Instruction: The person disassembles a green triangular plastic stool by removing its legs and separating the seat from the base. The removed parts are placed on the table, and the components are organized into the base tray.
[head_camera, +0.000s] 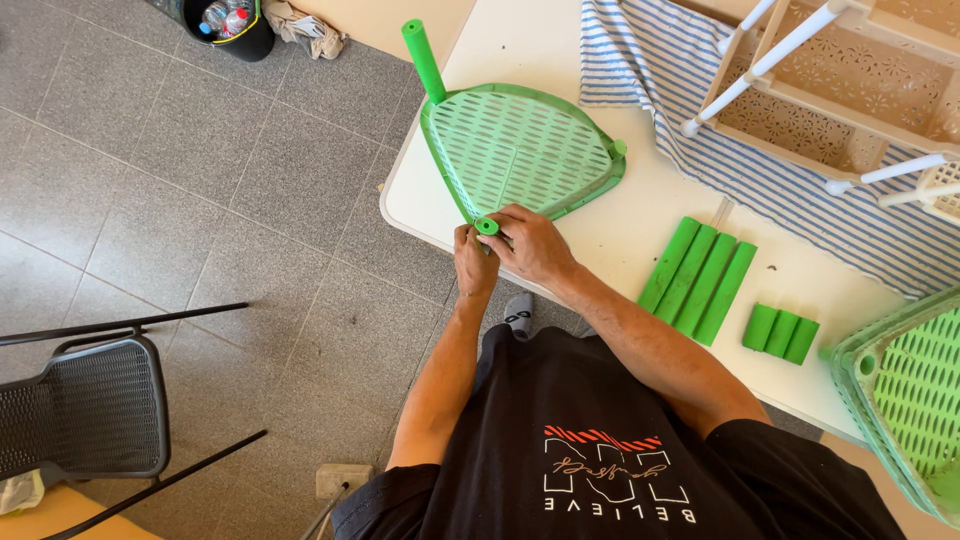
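Observation:
A green perforated corner shelf tray (515, 150) lies on the white table (640, 215), with one green tube leg (424, 60) standing up from its far corner. At its near corner a second green tube (486, 226) points toward me. My left hand (474, 262) and my right hand (532, 243) are both closed around this tube at the tray's corner. Several long green tubes (698, 275) lie side by side to the right, with three short green tubes (781, 333) beyond them.
A blue-striped cloth (690, 110) lies under a beige shelf rack with white legs (840, 75) at top right. Another green tray (905, 385) sits at the right edge. A black mesh chair (80, 405) stands at left, a black bin (230, 25) on the grey tiled floor.

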